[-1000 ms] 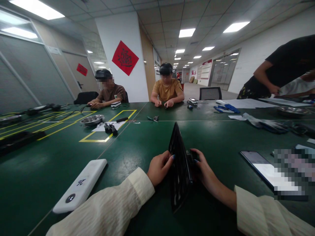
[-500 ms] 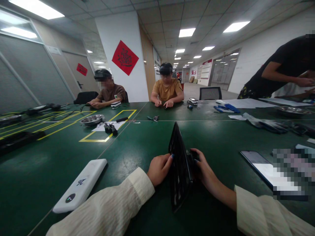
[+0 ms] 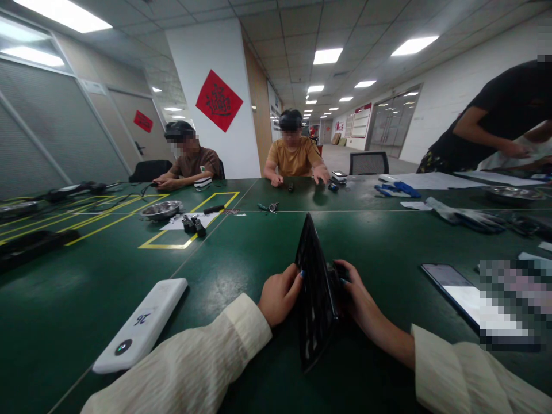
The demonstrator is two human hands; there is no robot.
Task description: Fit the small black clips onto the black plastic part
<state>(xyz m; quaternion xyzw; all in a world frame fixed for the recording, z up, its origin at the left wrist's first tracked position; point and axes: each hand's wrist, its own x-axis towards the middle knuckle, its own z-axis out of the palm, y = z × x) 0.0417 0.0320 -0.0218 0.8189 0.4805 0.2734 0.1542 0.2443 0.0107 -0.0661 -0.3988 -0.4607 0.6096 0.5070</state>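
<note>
On the dark green tabletop, a round, shiny metal bowl stands at left and a shallow metal dish at right, contents indistinct. At near centre, the left hand lays its thumb against a thin, glossy black panel held nearly upright, its remaining grip undeterminable; the right hand, fingers curled, is clamped on a small black block at the panel's right face.
</note>
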